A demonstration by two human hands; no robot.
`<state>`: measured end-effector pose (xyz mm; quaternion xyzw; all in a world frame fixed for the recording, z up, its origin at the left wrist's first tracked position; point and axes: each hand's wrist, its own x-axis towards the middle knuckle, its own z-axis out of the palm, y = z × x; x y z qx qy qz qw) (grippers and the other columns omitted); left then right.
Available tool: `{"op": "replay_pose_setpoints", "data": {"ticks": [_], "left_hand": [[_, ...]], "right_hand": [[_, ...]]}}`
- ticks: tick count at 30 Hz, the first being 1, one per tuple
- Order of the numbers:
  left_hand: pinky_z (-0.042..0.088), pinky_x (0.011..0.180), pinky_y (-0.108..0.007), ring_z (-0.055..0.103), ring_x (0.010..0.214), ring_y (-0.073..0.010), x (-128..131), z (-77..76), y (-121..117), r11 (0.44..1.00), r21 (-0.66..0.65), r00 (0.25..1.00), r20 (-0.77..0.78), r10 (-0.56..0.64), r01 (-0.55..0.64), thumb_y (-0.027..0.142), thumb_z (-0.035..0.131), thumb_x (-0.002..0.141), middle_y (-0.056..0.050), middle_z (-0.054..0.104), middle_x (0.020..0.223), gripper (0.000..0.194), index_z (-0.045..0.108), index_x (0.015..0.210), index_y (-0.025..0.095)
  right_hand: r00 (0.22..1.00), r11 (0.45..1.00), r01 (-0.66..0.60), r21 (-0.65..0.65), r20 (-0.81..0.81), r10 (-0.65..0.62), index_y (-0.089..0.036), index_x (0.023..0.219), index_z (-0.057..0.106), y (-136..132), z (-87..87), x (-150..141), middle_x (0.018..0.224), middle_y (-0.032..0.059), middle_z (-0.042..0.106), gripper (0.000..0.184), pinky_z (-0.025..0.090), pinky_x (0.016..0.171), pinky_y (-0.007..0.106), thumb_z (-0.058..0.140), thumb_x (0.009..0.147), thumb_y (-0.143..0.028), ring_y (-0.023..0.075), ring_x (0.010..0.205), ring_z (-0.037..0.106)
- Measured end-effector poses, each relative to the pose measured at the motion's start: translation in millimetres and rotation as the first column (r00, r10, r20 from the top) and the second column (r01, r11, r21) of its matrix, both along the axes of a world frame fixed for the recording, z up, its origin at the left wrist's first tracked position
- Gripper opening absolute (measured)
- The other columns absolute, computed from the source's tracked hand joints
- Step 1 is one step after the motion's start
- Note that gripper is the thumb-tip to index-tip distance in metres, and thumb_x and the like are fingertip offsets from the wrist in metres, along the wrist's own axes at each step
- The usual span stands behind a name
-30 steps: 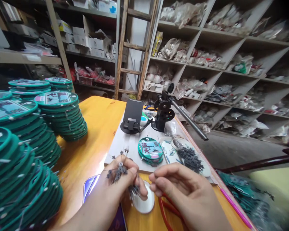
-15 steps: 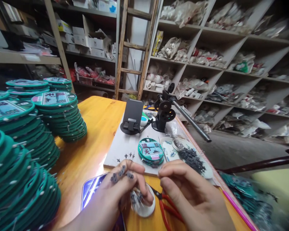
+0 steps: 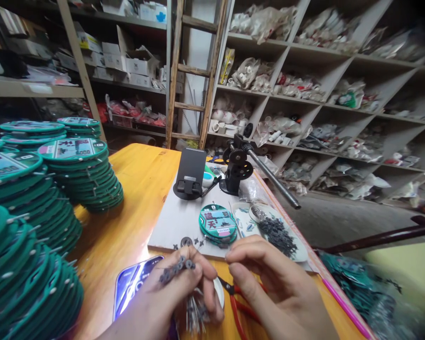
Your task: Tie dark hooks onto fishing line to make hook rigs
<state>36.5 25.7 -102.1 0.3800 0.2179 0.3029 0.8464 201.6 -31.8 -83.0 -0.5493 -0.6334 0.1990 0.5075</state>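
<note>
My left hand [image 3: 179,295] is closed round a bunch of small grey pieces [image 3: 177,270] on thin stems, held low over the orange table [image 3: 134,208]. My right hand [image 3: 272,288] is beside it, thumb and forefinger pinched together near the bunch; what they pinch is too small to make out. Under the hands lie a small white dish [image 3: 217,292] and red-handled pliers [image 3: 238,307]. Just beyond the hands a green round spool [image 3: 217,222] rests on a grey board [image 3: 184,217], with a white plate of dark small pieces [image 3: 278,231] to its right.
Tall stacks of green round spools [image 3: 28,226] fill the table's left side. A phone [image 3: 134,283] lies lit near my left wrist. A black phone stand [image 3: 189,177] and a geared winder with a long rod [image 3: 254,165] stand at the board's far end. Shelves and a ladder [image 3: 194,71] are behind.
Both hands have drawn nearer to me and lower in view. The bunch in my left hand has shifted and the pliers have come into sight. The view has turned slightly.
</note>
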Motion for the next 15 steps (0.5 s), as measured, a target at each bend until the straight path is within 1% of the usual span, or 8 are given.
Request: {"op": "replay_pose_setpoints", "data": {"ticks": [4,6,8,11,13,15], "left_hand": [[0.047,0.07,-0.03,0.063,0.068,-0.0192,-1,0.9,0,0.999,0.051,0.999,-0.053,0.005,-0.002,0.027,0.054,0.091,-0.005,0.064,0.067,0.019,0.065,0.08,0.016],[0.046,0.066,-0.029,0.062,0.063,-0.0182,-1,1.4,0,1.0,0.018,0.999,-0.049,-0.024,0.025,0.031,0.056,0.09,-0.004,0.064,0.063,0.021,0.066,0.078,0.017],[0.044,0.061,-0.025,0.059,0.058,-0.0156,-2,3.1,0,0.994,-0.043,0.993,-0.06,-0.102,0.1,0.04,0.06,0.087,-0.003,0.061,0.058,0.03,0.067,0.071,0.015],[0.036,0.057,-0.018,0.052,0.055,-0.0108,-4,8.4,1,0.969,-0.144,0.965,-0.14,-0.222,0.202,0.053,0.067,0.079,-0.003,0.06,0.055,0.043,0.068,0.064,0.012],[0.031,0.053,-0.016,0.049,0.052,-0.0086,-5,11.5,3,0.954,-0.178,0.948,-0.169,-0.27,0.24,0.055,0.071,0.075,-0.003,0.06,0.055,0.046,0.069,0.064,0.01],[0.031,0.051,-0.016,0.047,0.049,-0.0075,-5,11.4,4,0.948,-0.159,0.942,-0.151,-0.299,0.276,0.052,0.069,0.078,-0.003,0.061,0.054,0.043,0.07,0.066,0.01]], "right_hand": [[1.0,1.0,-0.003,0.02,-0.005,0.003,-0.027,0.088,0.063,1,0.1,0,0.085,-0.0025,0.065,0.013,0.051,0.066,0.017,0.057,0.09,-0.017,0.0121,0.08,0.065],[1.0,1.0,0.006,0.01,-0.029,-0.006,-0.028,0.088,0.063,1,0.7,-1,0.085,-0.0034,0.065,0.013,0.051,0.066,0.016,0.058,0.09,-0.017,0.0112,0.08,0.065],[0.997,1.0,0.012,-0.011,-0.08,-0.013,-0.029,0.089,0.064,2,2.2,-1,0.086,-0.0043,0.065,0.013,0.051,0.069,0.016,0.058,0.091,-0.018,0.0108,0.081,0.064],[0.99,0.999,-0.003,-0.05,-0.143,-0.004,-0.03,0.091,0.066,2,5.7,-1,0.088,-0.0039,0.065,0.014,0.051,0.073,0.017,0.057,0.092,-0.02,0.0117,0.083,0.063],[0.989,0.998,-0.016,-0.069,-0.147,0.006,-0.029,0.091,0.068,2,7.8,0,0.089,-0.003,0.065,0.013,0.05,0.074,0.018,0.057,0.093,-0.021,0.0123,0.084,0.063],[0.99,0.997,-0.023,-0.072,-0.142,0.013,-0.027,0.091,0.068,2,9.0,1,0.089,-0.0021,0.065,0.012,0.05,0.075,0.019,0.058,0.092,-0.021,0.013,0.085,0.063]]}}
